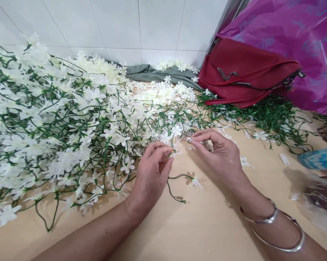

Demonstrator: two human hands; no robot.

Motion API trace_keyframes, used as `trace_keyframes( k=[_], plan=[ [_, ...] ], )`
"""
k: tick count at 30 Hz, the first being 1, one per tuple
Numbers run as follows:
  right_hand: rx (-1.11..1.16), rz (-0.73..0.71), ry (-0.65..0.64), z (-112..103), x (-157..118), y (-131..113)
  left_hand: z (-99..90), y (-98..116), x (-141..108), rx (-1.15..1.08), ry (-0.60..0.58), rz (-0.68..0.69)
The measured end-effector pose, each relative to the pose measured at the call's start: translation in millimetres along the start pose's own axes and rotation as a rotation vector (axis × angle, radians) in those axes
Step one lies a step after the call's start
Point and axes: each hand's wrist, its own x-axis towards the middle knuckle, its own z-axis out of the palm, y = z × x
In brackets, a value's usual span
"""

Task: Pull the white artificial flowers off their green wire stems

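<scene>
Between the thumb and fingers of my left hand (154, 170) is an artificial flower stem (180, 176). Its green branches hang below the hand, one ending in white stamens (196, 182). My right hand (220, 154), a little apart to the right, pinches a small white flower piece (189, 139) at its fingertips. Fingers partly cover what both hands hold. Left of my hands rises a large heap of white artificial flowers (70, 145) on green stems. Just beyond my fingers lie loose green stems (185, 115) and white blossoms (166, 92).
A red handbag (247, 72) stands at the back right, with a purple plastic bag (310, 54) behind it. Green stems (264, 116) lie below the handbag. Grey cloth (149, 73) runs along the tiled wall (160, 25). A clear plastic bag (321, 199) sits at the right edge.
</scene>
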Motion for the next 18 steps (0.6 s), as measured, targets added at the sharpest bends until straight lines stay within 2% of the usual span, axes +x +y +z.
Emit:
trace_keyframes(
  k=[6,12,18],
  plan=[
    [0.243,0.118,0.01,4.1,-5.5,-4.8,2.3,-1.4,-1.1,0.119,-0.018,0.001],
    [0.22,0.228,-0.039,2.2,-5.2,-4.4,5.6,-6.6,0.7,0.226,-0.037,0.04],
    [0.238,0.244,-0.075,3.3,-4.8,-2.0,6.3,-8.2,7.4,0.259,-0.051,0.079]
  ],
)
